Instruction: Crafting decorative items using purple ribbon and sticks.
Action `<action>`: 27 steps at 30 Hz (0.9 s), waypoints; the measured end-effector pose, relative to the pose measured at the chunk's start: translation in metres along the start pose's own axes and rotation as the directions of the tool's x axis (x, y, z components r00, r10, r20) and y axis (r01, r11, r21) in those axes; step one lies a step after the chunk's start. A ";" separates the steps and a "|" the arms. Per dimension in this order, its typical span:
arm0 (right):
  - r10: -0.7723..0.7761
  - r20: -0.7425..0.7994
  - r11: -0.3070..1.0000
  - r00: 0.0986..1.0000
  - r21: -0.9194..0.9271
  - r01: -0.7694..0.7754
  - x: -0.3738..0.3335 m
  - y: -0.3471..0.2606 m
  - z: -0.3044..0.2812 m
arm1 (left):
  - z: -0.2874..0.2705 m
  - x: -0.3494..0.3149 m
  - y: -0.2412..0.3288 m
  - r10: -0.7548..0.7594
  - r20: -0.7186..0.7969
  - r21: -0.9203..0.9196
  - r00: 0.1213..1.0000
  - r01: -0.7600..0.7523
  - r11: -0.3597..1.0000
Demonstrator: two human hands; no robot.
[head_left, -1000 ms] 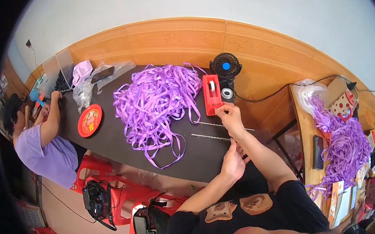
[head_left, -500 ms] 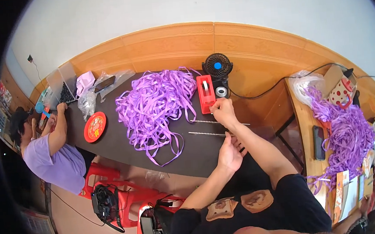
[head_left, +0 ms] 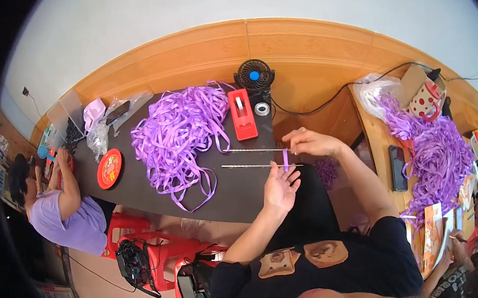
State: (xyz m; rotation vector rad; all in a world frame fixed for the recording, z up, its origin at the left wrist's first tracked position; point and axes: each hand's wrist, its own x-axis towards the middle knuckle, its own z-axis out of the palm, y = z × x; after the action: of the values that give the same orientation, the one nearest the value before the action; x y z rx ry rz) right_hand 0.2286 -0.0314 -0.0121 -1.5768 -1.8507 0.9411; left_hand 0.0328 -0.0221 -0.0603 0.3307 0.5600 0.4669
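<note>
Two thin metal rods lie about parallel over the dark table edge, an upper rod (head_left: 253, 149) and a lower rod (head_left: 246, 165). A short strip of purple ribbon (head_left: 286, 160) spans them near their right ends. My left hand (head_left: 279, 189) is palm up below the strip, thumb by the lower rod, fingers apart. My right hand (head_left: 312, 143) is bent over the upper rod's right end, thumb and fingertips drawn together; anything between them is too small to make out. Left of the rods lies a big tangled heap of purple ribbon (head_left: 177, 136).
A red tape dispenser (head_left: 244, 123), a tape roll (head_left: 262, 109) and a black fan (head_left: 254, 76) stand at the back. Further left are a red plate (head_left: 110, 169) and a person in purple (head_left: 72, 216). The wooden side table (head_left: 379, 131) holds more ribbon and a phone.
My right hand has moved from the tape dispenser back to the rods, uncovering the ribbon strip. My left hand stays beneath the rods. The whole view has shifted slightly.
</note>
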 end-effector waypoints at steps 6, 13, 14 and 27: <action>0.057 0.035 0.990 0.998 -0.129 -0.052 0.004 0.006 0.013 | 0.004 -0.001 -0.002 0.026 -0.064 0.017 0.998 -0.025 1.000; 0.061 0.088 0.976 0.994 -0.213 -0.041 0.009 0.015 0.016 | 0.004 -0.003 -0.003 0.026 -0.070 0.029 0.997 -0.024 0.999; 0.062 0.090 0.977 0.994 -0.210 -0.042 0.009 0.015 0.016 | 0.003 -0.003 -0.003 0.024 -0.074 0.027 0.997 -0.022 0.999; 0.006 0.029 0.980 1.000 -0.201 0.000 0.012 0.021 0.019 | 0.004 -0.007 0.001 0.022 -0.048 0.036 0.999 -0.020 0.999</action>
State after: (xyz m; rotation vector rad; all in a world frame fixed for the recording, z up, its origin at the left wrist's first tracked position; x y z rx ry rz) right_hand 0.2249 -0.0211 -0.0412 -1.6911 -2.0176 0.8029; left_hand 0.0296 -0.0257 -0.0537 0.3599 0.6131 0.4865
